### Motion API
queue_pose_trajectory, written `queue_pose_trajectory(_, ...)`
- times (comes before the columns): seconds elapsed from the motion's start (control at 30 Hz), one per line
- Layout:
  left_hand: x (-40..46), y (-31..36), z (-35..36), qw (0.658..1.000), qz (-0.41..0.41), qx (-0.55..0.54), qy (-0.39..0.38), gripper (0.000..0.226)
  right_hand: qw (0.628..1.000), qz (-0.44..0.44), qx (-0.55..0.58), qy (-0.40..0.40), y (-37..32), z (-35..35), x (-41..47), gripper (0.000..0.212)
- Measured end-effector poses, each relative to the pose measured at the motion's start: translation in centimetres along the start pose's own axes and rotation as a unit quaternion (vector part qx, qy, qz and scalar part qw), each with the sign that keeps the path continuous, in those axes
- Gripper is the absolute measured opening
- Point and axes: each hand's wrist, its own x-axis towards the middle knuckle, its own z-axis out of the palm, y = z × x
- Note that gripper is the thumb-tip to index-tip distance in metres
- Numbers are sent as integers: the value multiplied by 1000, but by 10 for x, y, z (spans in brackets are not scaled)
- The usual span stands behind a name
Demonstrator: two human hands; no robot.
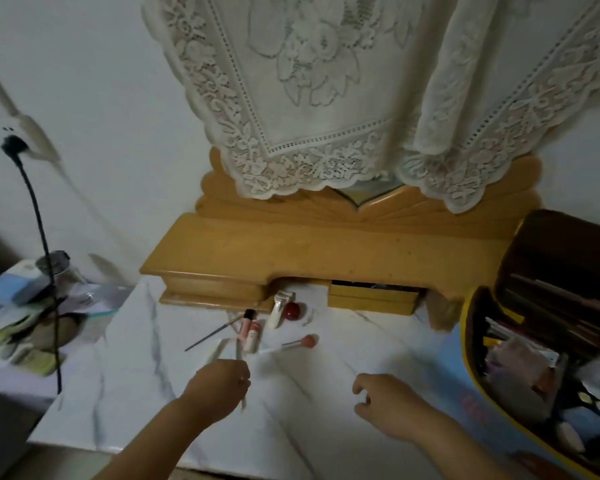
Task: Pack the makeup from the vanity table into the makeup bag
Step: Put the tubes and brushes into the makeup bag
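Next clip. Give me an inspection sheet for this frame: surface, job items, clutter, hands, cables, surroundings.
Surface: white marble-pattern vanity top, bare patches visible.
Job's things: pink-tipped brush, dark thin brush, pink tube, white tube and red round item lie on the top; yellow-rimmed makeup bag is open at right, partly filled.
Clutter: papers and a jar on the side table at left.
Hands: left hand has a grip on slim sticks; right hand loosely curled, holds nothing.
Cables: black cable hangs from a wall socket.
Surroundings: lace cloth over the mirror; small drawer slightly open.
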Motion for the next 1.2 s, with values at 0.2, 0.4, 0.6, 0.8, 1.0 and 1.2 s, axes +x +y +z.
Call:
queue_pose_trajectory(0.2, 28, -62, -15, 999, -39, 31, 20, 22, 999, 22, 27, 30, -72, 33, 49, 30)
queue_pose_trajectory(0.4, 51, -87, -4, 997, -76, -1, 10, 43, 992, 61, 53, 93, -131, 62, 90, 27)
queue_pose_trajectory(0.6, 67, -96, 10, 995, -93, 3, -48, 32, 992, 78, 44, 84, -170, 87, 120, 28)
queue_pose_trajectory(0.8, 74, -94, 8, 980, -125, -150, -34, 16, 991, 111, 34, 67, -182, 105, 133, 28)
queue_pose_trajectory(1.0, 79, -84, 9, 935, -153, -319, -37, 26, 981, 92, 145, 86, -185, 106, 138, 25)
queue_pose_trajectory(1.2, 82, -86, -8, 855, -177, -487, 16, 17, 952, 50, 246, 174, -187, 90, 143, 19)
